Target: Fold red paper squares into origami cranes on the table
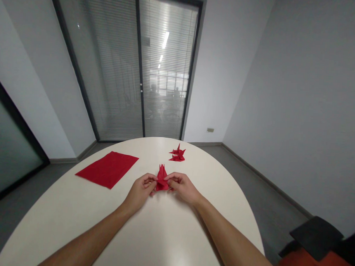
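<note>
A partly folded piece of red paper (162,176) is held just above the white oval table (150,233), pointed end up. My left hand (141,191) pinches its left side with closed fingers. My right hand (183,187) pinches its right side the same way. Both forearms reach in from the near edge. Further back on the table lie finished red folded paper figures (177,154) in a small pile. A flat stack of red paper sheets (108,169) lies to the left of my hands.
The table's curved edge drops to grey floor on the right and left. An orange and black chair (319,250) stands at the lower right. Glass doors with blinds (139,69) close the far wall.
</note>
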Available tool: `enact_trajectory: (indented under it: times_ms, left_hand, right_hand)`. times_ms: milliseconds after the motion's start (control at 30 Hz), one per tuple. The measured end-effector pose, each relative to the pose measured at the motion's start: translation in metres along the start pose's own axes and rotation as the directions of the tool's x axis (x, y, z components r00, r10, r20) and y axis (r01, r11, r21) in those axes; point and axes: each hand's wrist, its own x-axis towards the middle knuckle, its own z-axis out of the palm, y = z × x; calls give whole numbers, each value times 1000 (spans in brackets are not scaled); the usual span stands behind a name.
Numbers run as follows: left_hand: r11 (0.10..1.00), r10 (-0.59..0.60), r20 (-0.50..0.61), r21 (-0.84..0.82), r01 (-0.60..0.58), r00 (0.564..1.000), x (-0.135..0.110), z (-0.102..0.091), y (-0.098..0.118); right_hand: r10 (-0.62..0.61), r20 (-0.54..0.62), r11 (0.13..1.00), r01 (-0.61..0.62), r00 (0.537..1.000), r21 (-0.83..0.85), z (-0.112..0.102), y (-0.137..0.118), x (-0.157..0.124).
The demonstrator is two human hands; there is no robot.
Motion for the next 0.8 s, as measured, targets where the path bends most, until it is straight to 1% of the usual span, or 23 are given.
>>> enact_trajectory:
  times_ms: [167,300,467,533,633,700,800]
  left_hand:
    - [1000,2,-1,10,-2,1000,0,0,0]
    - [1000,7,-4,16,-6,1000,-2,1,4]
    - [999,4,-24,42,-3,1000,-3,2,8]
    - [999,17,-42,46,-15,999,-3,2,7]
    - [998,52,-62,39,-49,997,-1,2,6]
    - [997,67,-64,38,-64,996,-1,2,7]
    - [996,70,-53,52,-67,996,-1,2,11]
  right_hand:
    - [46,-13,998,-47,999,-45,-1,3,2]
    - [78,-30,992,-81,996,-93,-1,-1,0]
    - [52,-16,990,-54,999,-132,1,-6,-2]
    - [41,-22,992,-43,999,-120,1,-4,-1]
    - [20,-25,999,-21,999,-40,1,2,0]
    - [-2,-28,1000,2,1000,11,1,5,1]
    - [-13,-51,1000,14,999,28,1,5,1]
